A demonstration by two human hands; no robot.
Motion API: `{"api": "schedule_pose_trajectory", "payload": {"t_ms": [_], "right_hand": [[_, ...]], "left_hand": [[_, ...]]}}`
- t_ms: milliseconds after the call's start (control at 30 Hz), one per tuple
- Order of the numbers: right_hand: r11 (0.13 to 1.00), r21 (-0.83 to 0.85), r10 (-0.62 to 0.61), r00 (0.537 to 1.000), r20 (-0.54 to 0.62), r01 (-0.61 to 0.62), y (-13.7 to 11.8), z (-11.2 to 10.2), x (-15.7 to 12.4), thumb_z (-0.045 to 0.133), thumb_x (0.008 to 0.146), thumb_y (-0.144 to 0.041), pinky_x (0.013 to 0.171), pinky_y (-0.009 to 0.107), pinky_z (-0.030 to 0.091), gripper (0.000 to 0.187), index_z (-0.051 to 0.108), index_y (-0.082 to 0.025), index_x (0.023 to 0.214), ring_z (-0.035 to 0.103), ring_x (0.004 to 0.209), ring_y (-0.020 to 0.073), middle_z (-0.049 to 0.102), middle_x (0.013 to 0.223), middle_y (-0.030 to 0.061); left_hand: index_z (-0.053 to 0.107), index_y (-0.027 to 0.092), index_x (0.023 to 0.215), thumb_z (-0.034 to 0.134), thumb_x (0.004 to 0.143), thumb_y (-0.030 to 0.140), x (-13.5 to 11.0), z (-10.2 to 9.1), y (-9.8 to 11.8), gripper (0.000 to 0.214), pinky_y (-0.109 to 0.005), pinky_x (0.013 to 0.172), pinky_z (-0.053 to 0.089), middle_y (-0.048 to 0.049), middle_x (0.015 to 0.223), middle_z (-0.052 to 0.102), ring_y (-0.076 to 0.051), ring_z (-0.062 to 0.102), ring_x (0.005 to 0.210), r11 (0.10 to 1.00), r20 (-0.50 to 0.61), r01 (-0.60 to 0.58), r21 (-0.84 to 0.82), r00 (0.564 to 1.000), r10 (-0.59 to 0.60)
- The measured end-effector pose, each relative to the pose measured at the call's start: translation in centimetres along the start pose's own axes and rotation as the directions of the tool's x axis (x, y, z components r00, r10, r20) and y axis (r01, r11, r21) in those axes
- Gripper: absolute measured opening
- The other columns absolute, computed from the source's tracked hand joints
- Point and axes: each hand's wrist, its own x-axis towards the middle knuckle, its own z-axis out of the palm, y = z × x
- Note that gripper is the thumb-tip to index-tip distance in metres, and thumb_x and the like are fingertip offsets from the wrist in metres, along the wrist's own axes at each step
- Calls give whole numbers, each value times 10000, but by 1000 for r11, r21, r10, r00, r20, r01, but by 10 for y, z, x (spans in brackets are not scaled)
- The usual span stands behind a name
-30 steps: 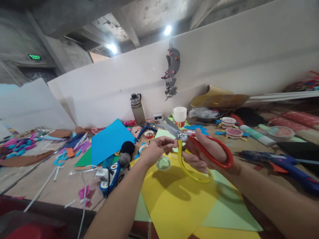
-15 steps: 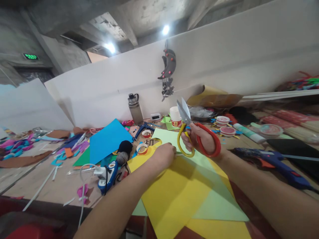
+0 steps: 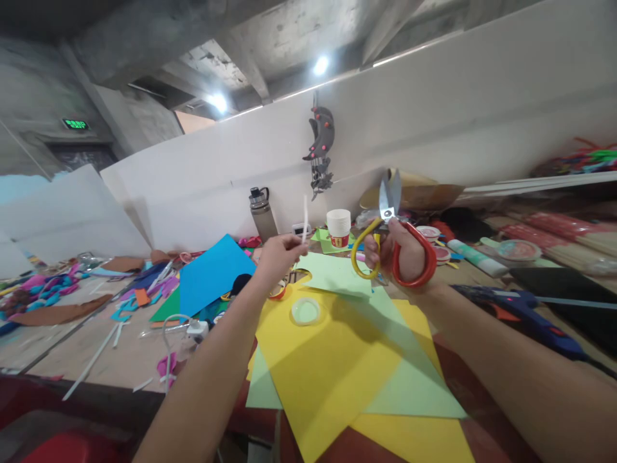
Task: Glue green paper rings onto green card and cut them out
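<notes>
Nearest the viewer, overlapping smooth yellow paper sheets point(image 3: 332, 379) and pale green paper sheets point(image 3: 414, 379) lie flat on the cluttered surface point(image 3: 110, 360) beneath both forearms. A small clear tape ring point(image 3: 305, 311) rests on the yellow sheet, below and between the hands. The left hand point(image 3: 277, 256), arm extended forward, is raised above the sheets with fingertips pinched together on a thin white strip point(image 3: 304, 218) held upright. The right hand point(image 3: 402, 254), level with it and well apart, is closed through the loops of metal scissors with one yellow and one red handle point(image 3: 390, 251); the blades point up, slightly parted. Beyond the left hand lies a blue paper sheet point(image 3: 212, 273); a blue glue gun point(image 3: 525, 315) lies right of the right forearm. Farther back stand a white paper cup with a red label point(image 3: 338, 227), writing unreadable, and a grey water bottle point(image 3: 263, 215) against the white partition point(image 3: 457, 116). A green exit sign point(image 3: 76, 124) glows at far left.
</notes>
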Motion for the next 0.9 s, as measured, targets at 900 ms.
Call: {"api": "schedule_pose_trajectory", "payload": {"t_ms": [900], "right_hand": [[938, -340, -84, 996, -24, 71, 4, -22, 9, 532, 848, -526, 409, 245, 375, 299, 479, -236, 803, 481, 427, 107, 517, 585, -32]], "left_hand": [[671, 208, 938, 670, 767, 348, -75, 85, 54, 221, -223, 567, 515, -9, 780, 692, -146, 667, 674, 979, 999, 199, 35, 14, -38]]}}
